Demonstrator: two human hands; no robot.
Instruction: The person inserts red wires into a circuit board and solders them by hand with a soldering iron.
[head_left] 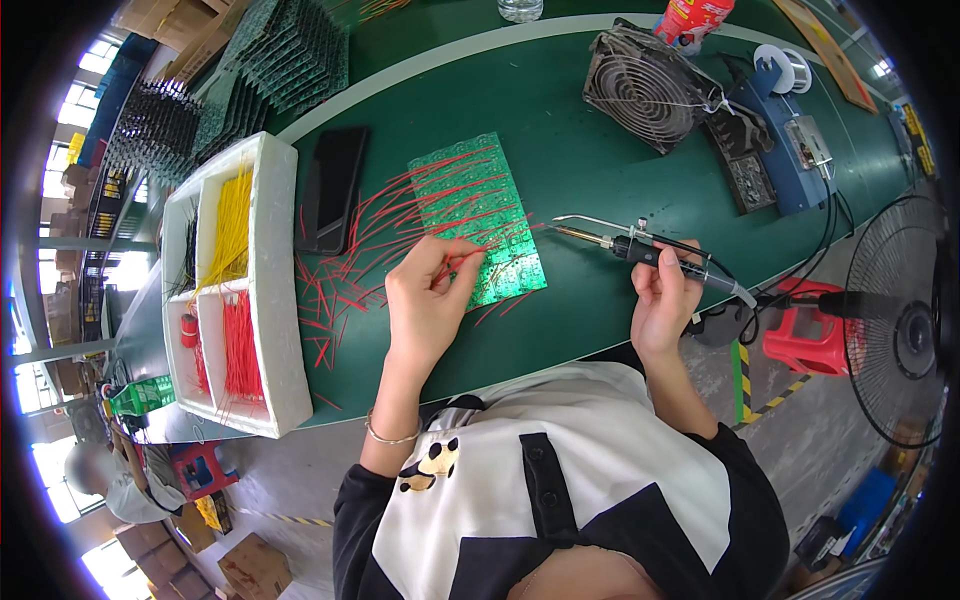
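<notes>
on the workbench (570,150), the circuit board (500,222) slants eleven-to-five beneath the left hand (428,292) pinching red wire (488,249); at four o'clock the right hand (662,300) grips a soldering iron (628,248).

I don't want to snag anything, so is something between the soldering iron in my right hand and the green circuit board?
Nothing solid visibly blocks the soldering iron in your right hand. Thin red wires lie across the green circuit board, at least one reaching its right edge near the tip.
</notes>
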